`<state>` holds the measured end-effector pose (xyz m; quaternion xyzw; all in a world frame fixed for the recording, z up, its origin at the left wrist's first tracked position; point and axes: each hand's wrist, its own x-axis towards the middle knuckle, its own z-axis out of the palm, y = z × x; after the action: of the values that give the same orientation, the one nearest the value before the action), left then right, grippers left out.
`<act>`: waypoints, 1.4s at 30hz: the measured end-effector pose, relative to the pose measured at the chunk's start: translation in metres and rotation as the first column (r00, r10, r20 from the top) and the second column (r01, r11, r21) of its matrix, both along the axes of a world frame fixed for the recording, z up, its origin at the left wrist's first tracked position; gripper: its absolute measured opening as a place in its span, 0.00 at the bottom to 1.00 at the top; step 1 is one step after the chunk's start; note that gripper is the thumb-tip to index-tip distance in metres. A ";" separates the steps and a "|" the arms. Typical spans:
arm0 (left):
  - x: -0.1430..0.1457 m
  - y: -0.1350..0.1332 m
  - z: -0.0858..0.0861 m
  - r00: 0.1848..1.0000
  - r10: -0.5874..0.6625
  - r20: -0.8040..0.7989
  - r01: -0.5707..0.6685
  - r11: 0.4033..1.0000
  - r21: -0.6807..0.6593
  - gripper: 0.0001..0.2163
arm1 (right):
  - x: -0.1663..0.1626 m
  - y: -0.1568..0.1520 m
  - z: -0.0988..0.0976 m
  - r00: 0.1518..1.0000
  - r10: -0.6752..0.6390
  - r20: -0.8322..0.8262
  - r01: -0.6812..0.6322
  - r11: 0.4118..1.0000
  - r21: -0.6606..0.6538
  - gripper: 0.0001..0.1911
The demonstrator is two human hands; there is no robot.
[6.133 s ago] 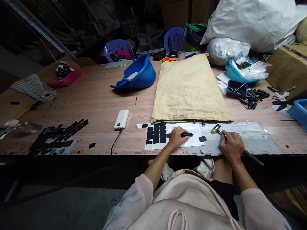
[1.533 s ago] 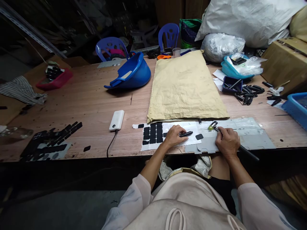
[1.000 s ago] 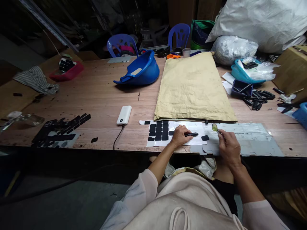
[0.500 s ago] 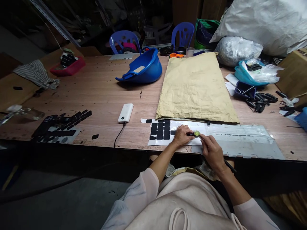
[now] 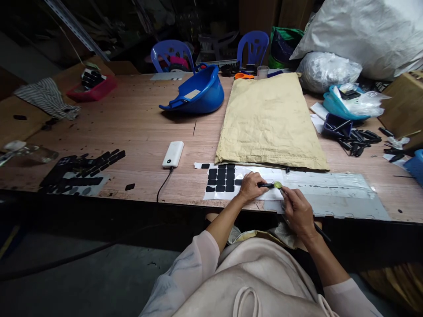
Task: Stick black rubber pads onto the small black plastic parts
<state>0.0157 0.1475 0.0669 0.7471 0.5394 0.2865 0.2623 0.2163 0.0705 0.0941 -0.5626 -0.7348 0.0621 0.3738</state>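
Note:
My left hand point(image 5: 252, 186) is closed on a small, slim black piece point(image 5: 265, 185) above a white sheet point(image 5: 257, 195). Opposite it, my right hand point(image 5: 298, 210) grips a thin tool whose dark rear end point(image 5: 322, 232) sticks out behind the wrist. A round yellow-green disc point(image 5: 277, 185) lies between the fingertips of both hands, at the end of the black piece. Whether it belongs to the tool or the piece I cannot tell. Left of my left hand, rows of black rounded patches point(image 5: 225, 179) cover part of the sheet.
A tan sack point(image 5: 267, 123) lies flat just beyond the hands. To its left are a tilted blue basin point(image 5: 208, 94) and a white power bank point(image 5: 173, 154) with a cable. Black parts point(image 5: 358, 143) are heaped at right; more patches point(image 5: 82, 181) lie far left.
My right hand has shifted slightly right, and the yellow-green disc with it. More of the black piece now shows beyond my left fingers; the left hand has barely moved.

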 end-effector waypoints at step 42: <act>-0.027 -0.138 -0.029 0.923 -0.195 -0.332 -0.027 0.827 -0.561 0.15 | 0.076 0.036 -0.032 0.878 -0.343 0.334 0.328 0.939 0.104 0.14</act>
<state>-0.0116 0.0092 0.0383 0.7023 0.6052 -0.0428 0.3725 0.2925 0.1063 0.0620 -0.6750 -0.6817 -0.1200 0.2557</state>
